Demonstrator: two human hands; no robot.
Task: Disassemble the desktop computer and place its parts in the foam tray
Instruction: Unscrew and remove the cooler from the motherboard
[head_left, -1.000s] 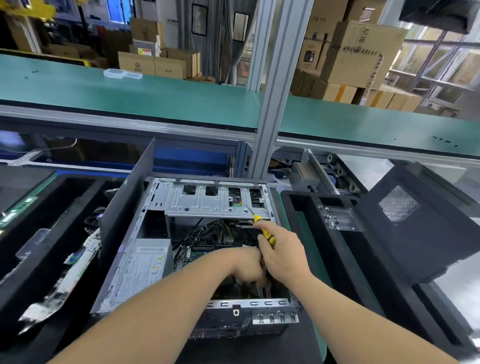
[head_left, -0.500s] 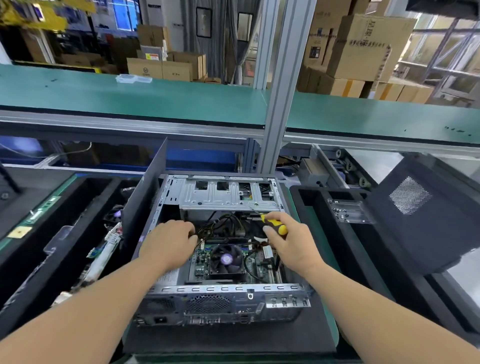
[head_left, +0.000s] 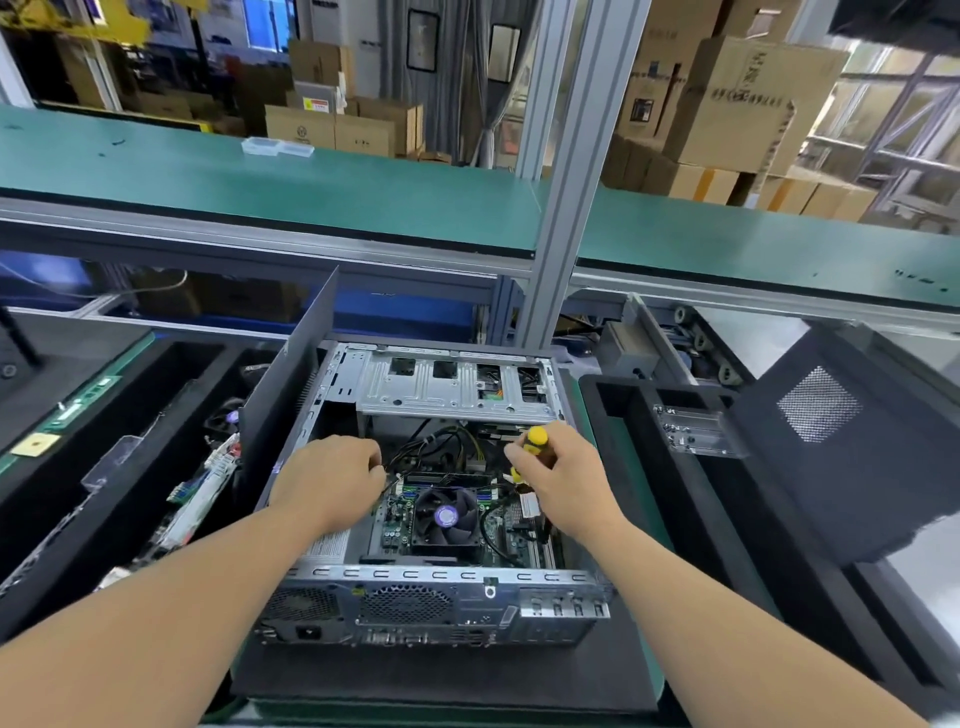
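Two hands inside the desktop computer (head_left: 431, 519): right hand (head_left: 563, 480) grip around yellow screwdriver (head_left: 534, 441), left hand (head_left: 332, 475) curled, contents hidden.

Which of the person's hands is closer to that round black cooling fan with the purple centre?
Right, narrowly. The right hand, gripping a yellow-handled screwdriver, sits just beyond the round black cooling fan to its right; the left hand is further off, over the case's left side.

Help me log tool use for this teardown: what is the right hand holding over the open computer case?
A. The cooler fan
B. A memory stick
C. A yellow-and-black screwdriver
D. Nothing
C: the right hand grips a yellow-and-black screwdriver above the motherboard, while the cooler fan sits mounted in the computer case.
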